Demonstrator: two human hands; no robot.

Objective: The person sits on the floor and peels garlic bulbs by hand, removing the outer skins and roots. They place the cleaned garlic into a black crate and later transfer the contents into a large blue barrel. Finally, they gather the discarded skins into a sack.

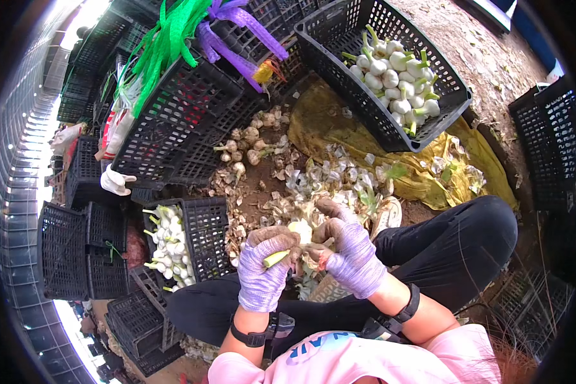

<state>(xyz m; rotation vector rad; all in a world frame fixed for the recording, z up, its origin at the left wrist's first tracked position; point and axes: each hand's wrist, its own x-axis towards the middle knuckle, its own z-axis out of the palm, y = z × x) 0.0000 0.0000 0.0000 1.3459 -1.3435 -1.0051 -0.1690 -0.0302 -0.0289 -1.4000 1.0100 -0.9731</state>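
In front of my lap, my left hand, in a soiled lilac knit glove, is closed around a garlic bulb. The cut green stem pokes out beneath its fingers, and pale bulb shows past the fingertips. Close beside it, my right hand wears a matching glove; its thumb and fingers pinch papery garlic skin at the bulb's side. The fingers partly hide that grip. A heap of peeled garlic skins lies on the ground just beyond both hands.
A black crate of cleaned garlic bulbs stands far right on a yellow cloth. Another crate with white garlic is at left. Unpeeled bulbs lie on the soil ahead, near stacked crates with green netting and purple netting.
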